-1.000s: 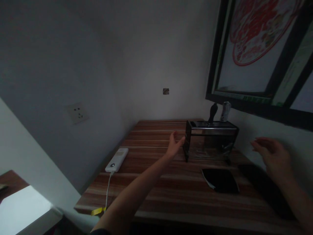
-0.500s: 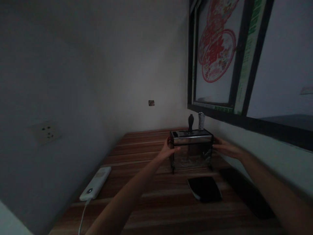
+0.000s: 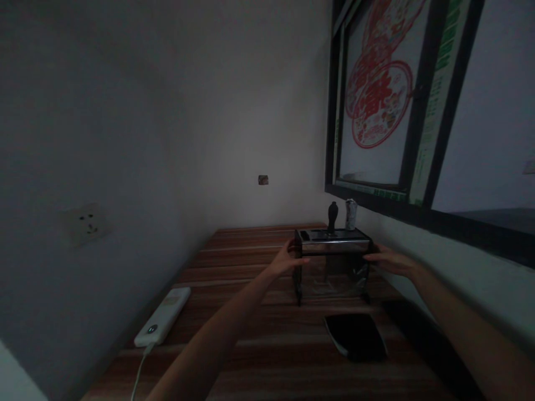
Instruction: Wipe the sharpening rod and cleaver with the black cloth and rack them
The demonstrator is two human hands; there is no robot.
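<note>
A box-shaped knife holder (image 3: pixel 334 278) with a clear front, dark frame and shiny top stands on the wood-grain table. A black handle (image 3: pixel 332 216) sticks up from a slot in its top, and a silvery grey handle-like piece (image 3: pixel 350 214) stands beside it. My left hand (image 3: pixel 288 260) is closed around the holder's left end, its thumb across the front. At the right end my right hand (image 3: pixel 388 260) grips the other side, fingers partly hidden behind the frame. In front of the holder lies a flat black object (image 3: pixel 357 336), its kind unclear.
On the table's left side lies a white power bank (image 3: pixel 164 317) with a cable. A long dark strip (image 3: pixel 430 340) runs under my right forearm. A socket (image 3: pixel 86 224) is on the left wall; a dark-framed window (image 3: pixel 378 100) rises at the right.
The whole view has shifted slightly, so everything appears a little lower and further right. Both hands keep their hold on the holder's ends.
</note>
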